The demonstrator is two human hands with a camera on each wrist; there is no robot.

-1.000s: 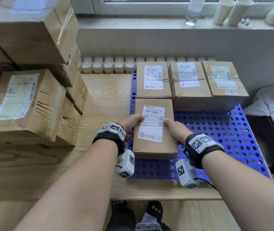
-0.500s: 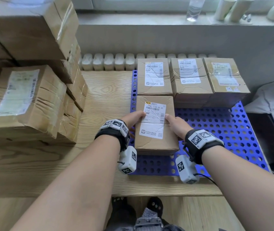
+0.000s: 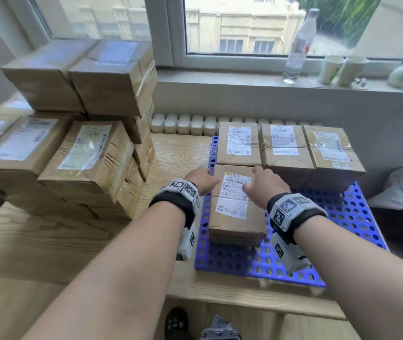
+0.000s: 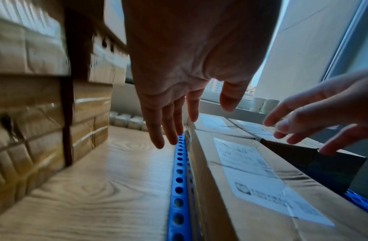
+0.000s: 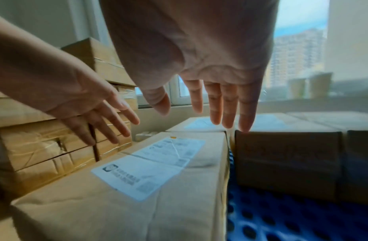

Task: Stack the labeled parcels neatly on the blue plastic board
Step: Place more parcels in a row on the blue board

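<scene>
A blue perforated board (image 3: 342,241) lies on the wooden table. Three labeled brown parcels (image 3: 285,146) stand in a row along its back edge. A fourth labeled parcel (image 3: 234,217) sits in front of the leftmost one, flush with the board's left edge (image 4: 179,179). My left hand (image 3: 203,179) hovers open at this parcel's far left corner, fingers straight (image 4: 191,114). Beside its far right corner is my right hand (image 3: 259,185), also open (image 5: 197,106), with its fingertips near the neighbouring parcel's top edge. Neither hand holds anything.
A tall pile of brown parcels (image 3: 85,155) fills the table's left side. A white radiator (image 3: 183,123) runs behind the table. A bottle (image 3: 298,45) and paper cups (image 3: 330,68) stand on the windowsill. The board's front right part is bare.
Both hands have let go of the front parcel's sides and lifted, fingers spread. The parcel stays put against the back row. The head view has tilted up to show the window.
</scene>
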